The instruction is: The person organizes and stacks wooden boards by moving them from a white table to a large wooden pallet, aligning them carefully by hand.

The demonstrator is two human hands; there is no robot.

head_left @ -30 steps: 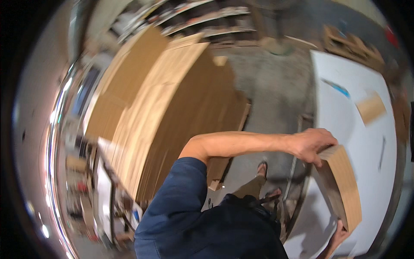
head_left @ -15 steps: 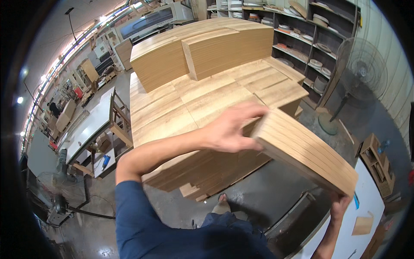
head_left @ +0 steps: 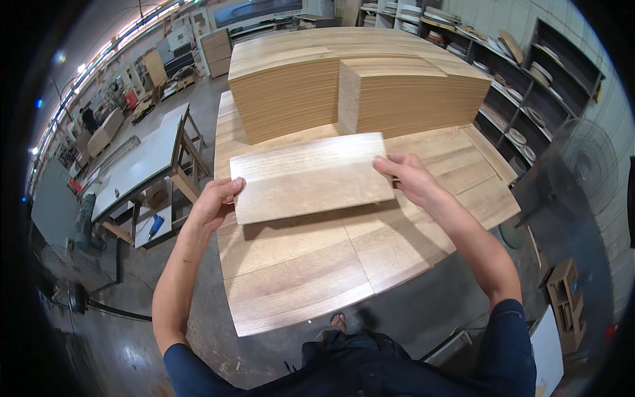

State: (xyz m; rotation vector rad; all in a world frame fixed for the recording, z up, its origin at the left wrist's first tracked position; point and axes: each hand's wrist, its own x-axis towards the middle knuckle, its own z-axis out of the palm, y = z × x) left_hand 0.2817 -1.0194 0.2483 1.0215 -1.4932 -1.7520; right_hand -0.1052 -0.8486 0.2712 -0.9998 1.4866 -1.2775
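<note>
Between my two hands I carry a block of rectangular wood boards [head_left: 311, 188], light in tone, that looks like a stack pressed together. My left hand [head_left: 219, 200] grips its left end, thumb on the near face. At the opposite end my right hand [head_left: 405, 176] pinches the upper corner, its other fingers partly hidden behind. The block is over a broad layer of wood panels [head_left: 297, 284], casting a shadow on them. Whether its lower edge touches the panels I cannot tell. Behind it rise tall stacks of boards [head_left: 284, 99] with layered edges showing.
On the left stands a white-topped worktable [head_left: 145, 155] with a blue tool [head_left: 156, 226] on its lower shelf. Dark shelving [head_left: 529, 86] with rolls lines the back right, near a standing fan [head_left: 575, 172]. A wooden crate [head_left: 563, 298] sits at right.
The block has moved from the right side to above the panels in front of me and turned crosswise. My right hand has come up and over with it; my view has shifted.
</note>
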